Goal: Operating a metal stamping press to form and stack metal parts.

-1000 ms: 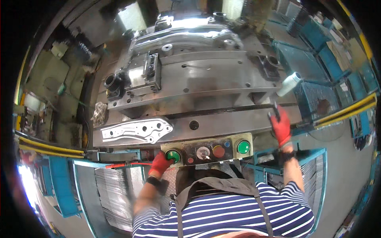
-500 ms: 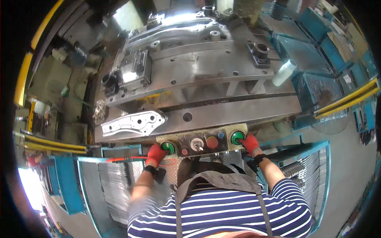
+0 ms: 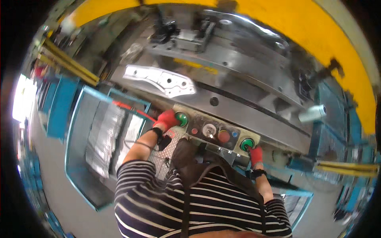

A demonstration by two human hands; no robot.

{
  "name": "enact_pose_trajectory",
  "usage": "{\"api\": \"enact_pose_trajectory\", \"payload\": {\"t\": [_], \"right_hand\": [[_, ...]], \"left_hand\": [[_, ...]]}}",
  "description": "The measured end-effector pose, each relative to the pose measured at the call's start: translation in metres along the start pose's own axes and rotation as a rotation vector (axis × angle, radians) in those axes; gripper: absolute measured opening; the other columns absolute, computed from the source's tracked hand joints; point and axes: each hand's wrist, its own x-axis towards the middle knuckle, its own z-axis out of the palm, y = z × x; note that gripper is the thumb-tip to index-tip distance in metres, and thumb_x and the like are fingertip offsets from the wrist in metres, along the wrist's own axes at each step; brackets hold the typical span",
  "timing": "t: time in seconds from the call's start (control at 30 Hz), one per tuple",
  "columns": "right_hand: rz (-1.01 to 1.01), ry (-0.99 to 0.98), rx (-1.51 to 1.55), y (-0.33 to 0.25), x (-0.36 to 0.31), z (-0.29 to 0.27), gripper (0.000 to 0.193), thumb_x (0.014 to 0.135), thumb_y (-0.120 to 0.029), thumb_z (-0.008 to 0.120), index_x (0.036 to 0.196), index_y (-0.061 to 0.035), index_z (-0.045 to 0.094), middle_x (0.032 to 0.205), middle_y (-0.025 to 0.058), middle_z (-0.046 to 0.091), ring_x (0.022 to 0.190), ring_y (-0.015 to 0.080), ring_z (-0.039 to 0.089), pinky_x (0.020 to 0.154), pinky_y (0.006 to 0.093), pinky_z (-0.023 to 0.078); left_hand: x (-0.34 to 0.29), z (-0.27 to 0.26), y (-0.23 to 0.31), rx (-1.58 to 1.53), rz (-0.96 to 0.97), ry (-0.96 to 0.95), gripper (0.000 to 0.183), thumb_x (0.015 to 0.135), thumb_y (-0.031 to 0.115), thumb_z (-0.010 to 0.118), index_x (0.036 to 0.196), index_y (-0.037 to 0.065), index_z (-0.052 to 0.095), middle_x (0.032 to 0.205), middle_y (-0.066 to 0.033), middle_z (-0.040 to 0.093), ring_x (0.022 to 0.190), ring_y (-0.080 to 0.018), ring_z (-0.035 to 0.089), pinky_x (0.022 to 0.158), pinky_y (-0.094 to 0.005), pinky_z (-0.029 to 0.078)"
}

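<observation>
My left hand (image 3: 167, 119), in a red glove, is at the left end of a control box (image 3: 202, 129), with its fingers curled against a green push button (image 3: 181, 119). At the box's other end my right hand (image 3: 256, 154), also red-gloved, has a digit on a second green push button (image 3: 247, 144); its other fingers are bent and partly hidden. Between the buttons sit a selector knob (image 3: 210, 130) and a red button (image 3: 224, 136). Beyond the box, a shiny stamped metal part (image 3: 160, 80) lies flat on the press bed (image 3: 238, 113).
A large yellow press part (image 3: 317, 23) spans the far side above the die (image 3: 246, 67). A pale bottle (image 3: 312, 114) is near the bed's right end. Blue-framed racks (image 3: 81, 115) with stacked metal sheets flank me. Yellow guard bars (image 3: 347, 168) stand at both sides.
The view has turned, so the bench now slopes down to the right. The yellow press part has come into view over the die. Both hands stay at the green buttons.
</observation>
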Motion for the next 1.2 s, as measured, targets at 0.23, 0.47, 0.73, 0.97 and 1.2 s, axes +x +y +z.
{"api": "enact_pose_trajectory", "payload": {"t": [0.23,0.47,0.73,0.97,1.2], "right_hand": [[-0.250,0.134,0.153,0.079,0.034,0.024,0.030,0.078,-0.015,0.074,0.100,0.0018,0.064,0.083,0.0100,0.068,0.066,0.0163,0.063,0.057,0.0325,0.048],[-0.054,-0.057,0.177,0.042,0.022,0.005,0.039,0.078,-0.017,0.073,0.110,0.0006,0.059,0.101,0.0155,0.066,0.089,0.0279,0.062,0.075,0.0385,0.049],[-0.070,-0.266,-0.597,-0.099,-0.008,-0.060,0.063,0.079,-0.047,0.067,0.112,0.0061,0.057,0.101,0.0274,0.063,0.097,0.0431,0.060,0.081,0.0487,0.046],[-0.794,-0.127,-0.531,-0.353,-0.015,-0.033,0.072,0.077,-0.038,0.070,0.133,-0.0004,0.044,0.108,0.0222,0.058,0.098,0.0396,0.059,0.082,0.0456,0.049],[-1.149,-0.047,-0.794,-0.520,0.015,0.106,0.088,0.069,-0.050,0.073,0.135,-0.0023,0.039,0.119,0.0213,0.052,0.109,0.0364,0.053,0.088,0.0463,0.046]], "left_hand": [[-0.007,-0.005,0.014,-0.019,-0.026,0.067,0.064,0.065,0.043,0.076,0.110,0.002,0.057,0.112,-0.0214,0.062,0.107,-0.0359,0.059,0.090,-0.0429,0.048],[-0.012,-0.013,0.017,-0.025,-0.019,0.046,0.070,0.066,0.044,0.076,0.113,-0.002,0.051,0.110,-0.0233,0.060,0.108,-0.0351,0.058,0.092,-0.0423,0.046],[-0.006,-0.001,-0.002,-0.099,0.003,0.016,0.070,0.066,0.044,0.076,0.112,-0.003,0.052,0.111,-0.0230,0.060,0.109,-0.0356,0.057,0.092,-0.0415,0.046],[-0.012,-0.008,-0.008,-0.226,0.058,0.036,0.074,0.065,0.046,0.075,0.113,-0.005,0.049,0.110,-0.0259,0.060,0.108,-0.0366,0.057,0.091,-0.0421,0.046],[-0.024,-0.025,-0.016,-0.284,0.070,0.021,0.086,0.069,0.038,0.074,0.134,-0.005,0.037,0.121,-0.0264,0.054,0.113,-0.0384,0.054,0.095,-0.0415,0.044]]}}
